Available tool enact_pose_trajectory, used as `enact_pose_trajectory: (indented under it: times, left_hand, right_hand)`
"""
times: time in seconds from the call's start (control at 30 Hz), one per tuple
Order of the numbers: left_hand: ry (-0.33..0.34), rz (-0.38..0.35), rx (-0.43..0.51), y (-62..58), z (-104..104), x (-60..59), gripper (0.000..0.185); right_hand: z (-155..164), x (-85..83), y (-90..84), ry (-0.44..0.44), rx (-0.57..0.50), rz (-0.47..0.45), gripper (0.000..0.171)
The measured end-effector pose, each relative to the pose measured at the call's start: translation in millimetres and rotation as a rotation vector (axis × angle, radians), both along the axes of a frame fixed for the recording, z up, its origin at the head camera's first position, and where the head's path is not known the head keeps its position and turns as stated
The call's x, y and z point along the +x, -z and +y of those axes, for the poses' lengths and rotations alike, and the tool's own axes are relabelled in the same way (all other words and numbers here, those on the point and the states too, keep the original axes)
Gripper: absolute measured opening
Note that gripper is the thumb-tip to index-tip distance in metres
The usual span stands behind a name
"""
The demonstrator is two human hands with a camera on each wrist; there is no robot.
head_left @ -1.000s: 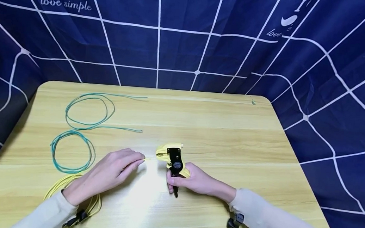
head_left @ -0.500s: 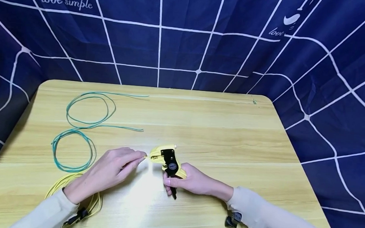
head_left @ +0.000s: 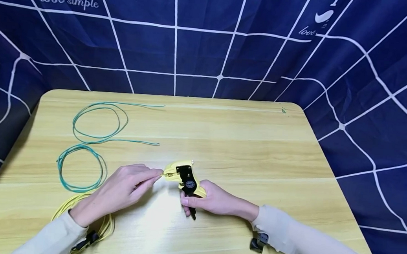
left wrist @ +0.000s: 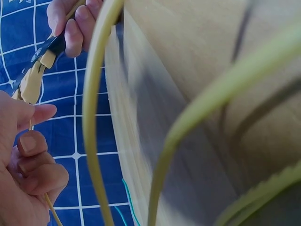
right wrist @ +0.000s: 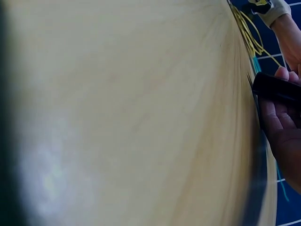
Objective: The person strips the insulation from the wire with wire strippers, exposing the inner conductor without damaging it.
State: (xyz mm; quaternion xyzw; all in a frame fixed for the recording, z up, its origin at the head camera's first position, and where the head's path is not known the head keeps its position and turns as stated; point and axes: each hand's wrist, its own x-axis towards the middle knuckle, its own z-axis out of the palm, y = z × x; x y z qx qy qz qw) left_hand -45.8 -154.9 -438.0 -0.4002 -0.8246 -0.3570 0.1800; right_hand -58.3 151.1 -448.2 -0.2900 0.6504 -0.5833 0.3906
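The end of a thin yellow insulated wire (head_left: 162, 174) is pinched between thumb and fingertips of the left hand (head_left: 122, 192) and presented at the mouth of a yellow-and-black plastic wire stripper (head_left: 183, 177), whose handles are gripped by the right hand (head_left: 212, 201) just above the pale wooden table (head_left: 244, 145). If the end is seated too shallow or crooked, the insulation could be missed or the strands nicked

A pale wooden table (head_left: 244, 145) stands before navy white-gridded cloth (head_left: 201, 52).
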Motion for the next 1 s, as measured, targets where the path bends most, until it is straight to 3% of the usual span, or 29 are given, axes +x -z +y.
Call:
enact_pose_trajectory:
  times: [0.23, 1.0]
  left_hand:
    - [-0.003, -0.025, -0.015, -0.9, -1.5, 1.0, 0.022]
    - [0.002, -0.004, 0.009, 0.2, -0.1, -0.3, 0.021]
  right_hand:
    - [-2.4, -0.3, 0.9, 0.002, 0.016, 0.017, 0.022]
    - [-7.4, 3.1, 1.4, 0.041, 0.065, 0.072, 0.026]
